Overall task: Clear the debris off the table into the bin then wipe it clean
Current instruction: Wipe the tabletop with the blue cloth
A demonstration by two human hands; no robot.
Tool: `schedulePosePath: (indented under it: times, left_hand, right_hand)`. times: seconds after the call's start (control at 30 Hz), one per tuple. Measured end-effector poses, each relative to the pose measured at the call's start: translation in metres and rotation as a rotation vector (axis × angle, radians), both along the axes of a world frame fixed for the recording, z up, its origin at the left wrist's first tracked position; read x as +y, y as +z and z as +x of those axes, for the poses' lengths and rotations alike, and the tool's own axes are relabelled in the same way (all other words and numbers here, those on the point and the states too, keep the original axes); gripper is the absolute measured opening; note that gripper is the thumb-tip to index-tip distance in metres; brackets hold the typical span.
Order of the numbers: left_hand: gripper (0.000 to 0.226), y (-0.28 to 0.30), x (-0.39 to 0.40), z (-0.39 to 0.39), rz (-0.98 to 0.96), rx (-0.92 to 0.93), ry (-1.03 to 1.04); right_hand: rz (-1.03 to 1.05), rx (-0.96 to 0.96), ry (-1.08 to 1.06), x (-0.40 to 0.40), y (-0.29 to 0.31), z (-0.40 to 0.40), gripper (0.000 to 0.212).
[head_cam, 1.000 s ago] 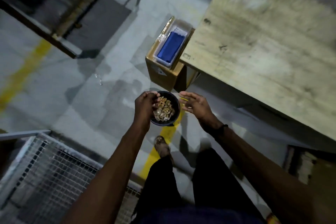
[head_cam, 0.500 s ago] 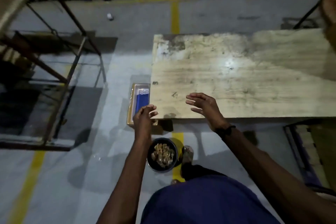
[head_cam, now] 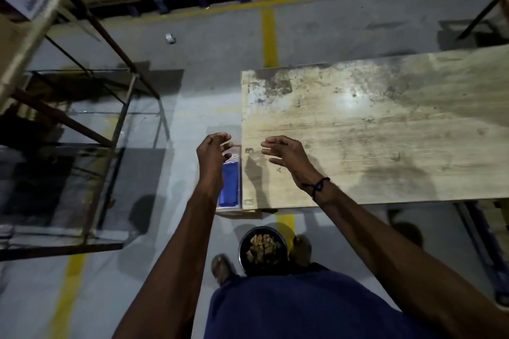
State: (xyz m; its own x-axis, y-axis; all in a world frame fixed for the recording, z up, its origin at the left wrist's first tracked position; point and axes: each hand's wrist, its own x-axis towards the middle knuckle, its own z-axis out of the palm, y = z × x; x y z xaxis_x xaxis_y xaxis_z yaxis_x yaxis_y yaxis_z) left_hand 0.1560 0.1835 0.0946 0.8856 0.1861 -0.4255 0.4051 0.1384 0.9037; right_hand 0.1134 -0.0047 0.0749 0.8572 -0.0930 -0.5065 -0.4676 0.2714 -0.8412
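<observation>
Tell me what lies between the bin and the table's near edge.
In the head view, only bare grey floor with a yellow line lies between the bin and the table edge. Nothing else sits there.

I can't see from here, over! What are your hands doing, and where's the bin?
Left hand and right hand empty, raised. Bin on floor, full of debris. Blue cloth beside table.

Both arms reach forward, left hand (head_cam: 213, 147) and right hand (head_cam: 286, 154) loosely curled, empty.
</observation>
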Motion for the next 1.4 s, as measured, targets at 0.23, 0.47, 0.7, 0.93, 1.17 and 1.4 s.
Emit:
schedulePosePath:
  times: [0.23,0.47,0.7,0.93,1.17,1.4]
  left_hand:
    - [0.017,-0.055,0.086,0.071,0.226,0.115,-0.184]
    - [0.008,-0.191,0.147,0.139,0.672,0.077,-0.627]
    - [0.049,-0.327,0.143,0.159,1.034,-0.018,-1.063]
    - [0.064,-0.386,0.142,0.167,1.104,-0.01,-1.096]
    - [0.063,-0.374,0.148,0.16,0.993,-0.05,-1.021]
    - [0.075,-0.296,0.176,0.139,0.835,-0.058,-0.973]
  right_hand:
    - [-0.245,0.096,0.065,0.102,-0.056,0.064,0.016]
    - [-0.671,0.192,0.278,0.188,-0.161,0.12,0.038]
    - [-1.015,0.24,0.503,0.202,-0.296,0.166,0.042]
    - [-1.221,0.185,0.842,0.215,-0.357,0.187,0.058]
    - [-1.365,0.071,0.916,0.213,-0.354,0.179,0.029]
    - [-1.369,-0.032,0.877,0.209,-0.255,0.153,0.031]
